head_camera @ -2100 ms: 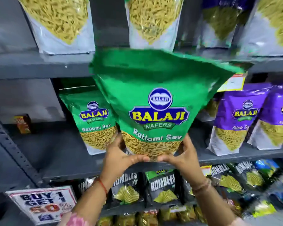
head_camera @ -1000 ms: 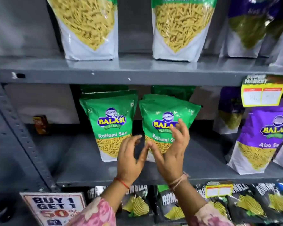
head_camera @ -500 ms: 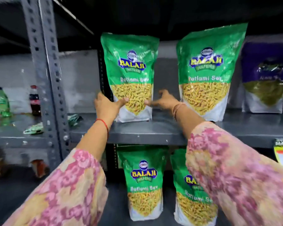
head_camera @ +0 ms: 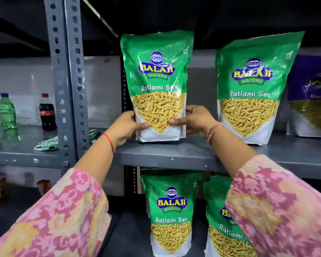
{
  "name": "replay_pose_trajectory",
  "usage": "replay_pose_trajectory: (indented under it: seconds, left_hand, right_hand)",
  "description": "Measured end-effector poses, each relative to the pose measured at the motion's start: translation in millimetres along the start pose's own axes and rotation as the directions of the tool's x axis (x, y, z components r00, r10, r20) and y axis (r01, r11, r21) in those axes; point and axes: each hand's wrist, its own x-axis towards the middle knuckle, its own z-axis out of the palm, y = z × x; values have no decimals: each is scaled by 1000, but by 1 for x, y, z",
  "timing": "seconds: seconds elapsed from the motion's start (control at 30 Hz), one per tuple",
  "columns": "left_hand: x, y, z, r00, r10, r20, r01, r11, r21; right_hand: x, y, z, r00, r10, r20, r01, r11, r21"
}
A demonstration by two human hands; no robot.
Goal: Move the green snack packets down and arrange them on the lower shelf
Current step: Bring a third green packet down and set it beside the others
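Note:
A green Ratlami Sev packet (head_camera: pixel 157 75) stands upright on the upper shelf (head_camera: pixel 174 154). My left hand (head_camera: pixel 127 127) grips its lower left side and my right hand (head_camera: pixel 195 119) grips its lower right side, thumbs across the front. A second green packet (head_camera: pixel 252 86) stands to its right on the same shelf, untouched. On the lower shelf (head_camera: pixel 126 234) two more green packets stand side by side: one (head_camera: pixel 170 210) in full view, the other (head_camera: pixel 219 225) partly hidden behind my right sleeve.
A purple snack packet (head_camera: pixel 311 95) stands at the far right of the upper shelf. A perforated grey upright post (head_camera: pixel 67 80) divides the racks. Left of it, drink bottles (head_camera: pixel 46 112) and a crumpled green wrapper (head_camera: pixel 50 142) rest on a neighbouring shelf.
The view rose from the lower shelf, where a packet was set down, to the upper one. Both hands reached up and closed on the sides of the left upper packet.

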Motion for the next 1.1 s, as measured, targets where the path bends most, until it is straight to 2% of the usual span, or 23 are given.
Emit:
replay_pose_trajectory:
  seconds: [0.13,0.33,0.53,0.63,0.7,0.73,0.77,0.8,0.83,0.87,0.9,0.93,0.97,1.0,1.03,1.07,1.1]
  left_hand:
    - [-19,7,-17,998,8,67,-7,1000,-14]
    - [-32,11,-22,996,-12,92,14,1000,-22]
    - [-33,13,-21,991,-65,114,66,998,-5]
    - [-39,11,-20,992,-58,109,61,998,-29]
    - [-44,7,-16,1000,-3,22,3,1000,-5]
    - [-48,4,-12,990,58,-132,-53,998,42]
    - [-54,3,-8,927,158,-339,-133,987,96]
    - [-62,4,2,804,286,-521,-251,958,139]
    - [-69,8,15,663,410,-626,-383,905,188]
    - [-72,13,33,579,508,-638,-488,842,228]
    - [-73,21,55,566,578,-587,-551,795,252]
    - [-69,29,77,611,606,-510,-574,782,242]
    - [-60,36,101,690,586,-425,-554,805,211]
    - [-46,42,124,782,523,-340,-487,852,192]
    - [-29,47,145,870,422,-255,-380,904,197]
    - [-13,52,163,942,283,-178,-247,948,202]
    - [2,55,176,985,128,-118,-102,974,202]
  right_hand:
    - [-33,-2,13,976,-162,-143,140,978,-155]
    - [-58,-5,28,963,-203,-177,165,964,-208]
    - [-58,-1,30,960,-190,-205,153,972,-180]
    - [-61,3,31,966,-198,-169,184,979,-92]
    - [-65,8,28,966,-197,-165,186,979,-78]
    - [-69,11,24,959,-204,-196,187,977,-100]
    - [-73,12,19,940,-234,-249,208,970,-126]
    - [-78,14,9,904,-284,-320,243,956,-163]
    - [-84,15,-4,848,-351,-396,285,934,-216]
    - [-89,16,-20,776,-424,-467,321,903,-286]
    - [-92,17,-39,698,-491,-521,332,867,-372]
    - [-94,18,-57,632,-534,-561,311,839,-447]
    - [-94,19,-78,588,-547,-596,258,825,-502]
    - [-90,22,-98,579,-521,-628,187,834,-519]
    - [-84,25,-118,609,-451,-652,108,862,-495]
    - [-76,29,-137,670,-349,-655,28,893,-448]
    - [-69,32,-151,746,-227,-626,-50,918,-393]
